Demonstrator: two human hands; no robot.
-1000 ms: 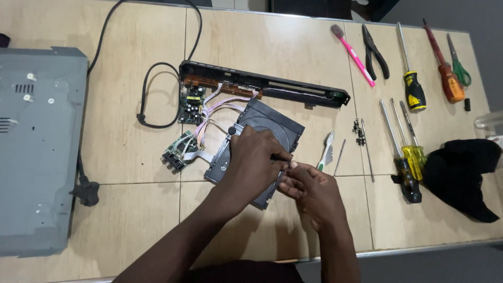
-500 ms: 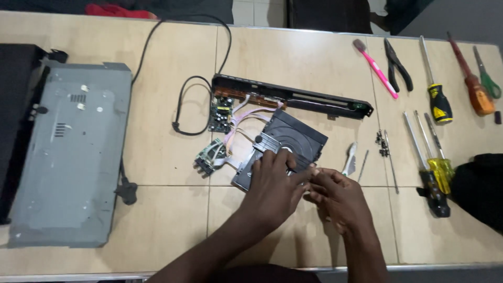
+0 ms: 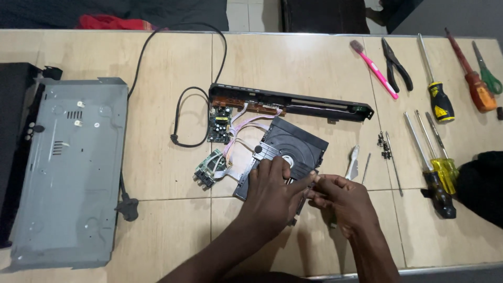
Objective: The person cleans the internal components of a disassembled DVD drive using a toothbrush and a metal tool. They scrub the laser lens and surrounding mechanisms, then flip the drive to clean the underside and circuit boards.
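Pressing flat on the near corner of the drive (image 3: 287, 157), just below the front panel (image 3: 291, 102), the left hand (image 3: 272, 191) has slid forward while the right hand (image 3: 343, 202) stays pinched at its edge.

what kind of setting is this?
Likely an electronics repair bench: a tiled table with an opened disc drive under both hands, loose circuit boards, a grey metal cover, and a row of screwdrivers.

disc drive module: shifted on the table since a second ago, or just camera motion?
Cannot tell any real shift. The disc drive module keeps the same position below the front panel strip, beside the white toothbrush; the whole view moved together.
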